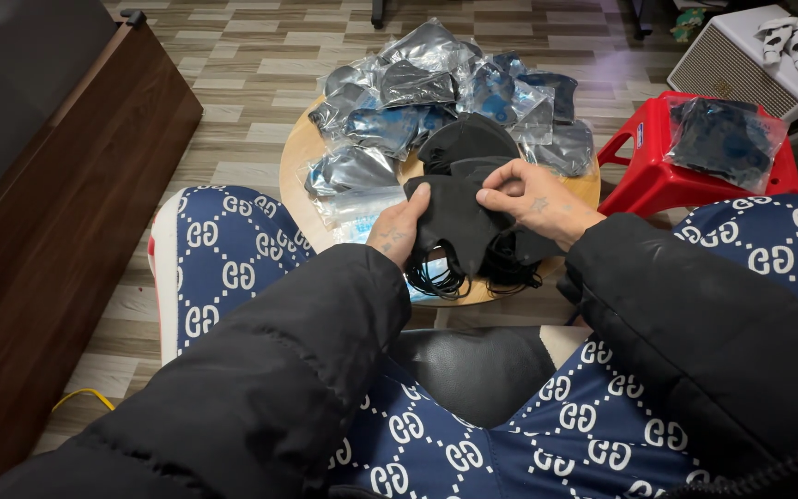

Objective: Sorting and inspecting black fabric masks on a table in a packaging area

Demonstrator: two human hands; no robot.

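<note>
Both hands sorting a stack of black masks (459,222).
Left hand (397,229) grips the stack; right hand (533,199) fingers pinch the top mask, likely next to peel off cleanly.

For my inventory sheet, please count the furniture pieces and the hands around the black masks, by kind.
Round wooden table: 1
Red plastic stool: 1
White slatted box: 1
Hands on the black fabric masks: 2, left hand and right hand
Total: 5
</note>
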